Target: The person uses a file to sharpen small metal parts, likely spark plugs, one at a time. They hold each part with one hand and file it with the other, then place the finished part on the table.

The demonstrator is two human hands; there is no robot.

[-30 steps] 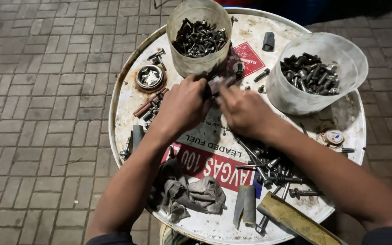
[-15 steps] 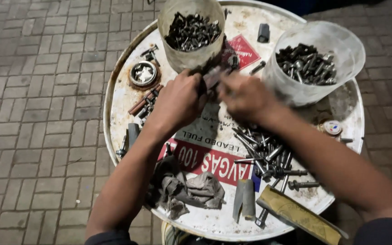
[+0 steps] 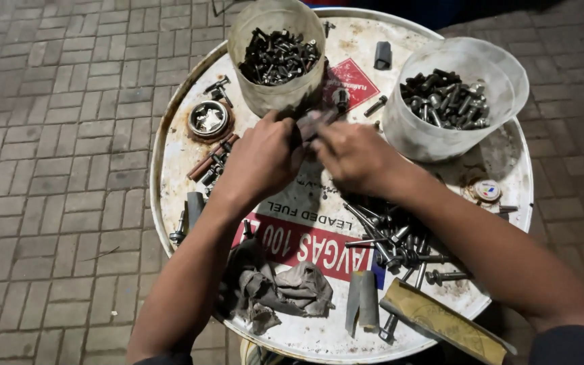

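My left hand [image 3: 261,159] and my right hand [image 3: 356,157] meet over the middle of a white round drum top [image 3: 177,155]. Together they grip a small dark metal part [image 3: 313,124], blurred, held just in front of a tall plastic container [image 3: 272,94] full of dark bolts. A second, wider plastic tub [image 3: 434,138] with bolts stands to the right of my right hand. A loose heap of bolts [image 3: 390,236] lies under my right forearm.
A grey rag [image 3: 282,290] lies near the front rim, beside a grey metal piece [image 3: 361,299] and a flat yellowish file-like tool [image 3: 444,321]. A small round tin [image 3: 208,119] sits at the left. Brick paving [image 3: 55,169] surrounds the drum.
Both hands have stayed together at the same spot, working the small part between the fingers. The view has shifted slightly; nothing else on the drum moved.
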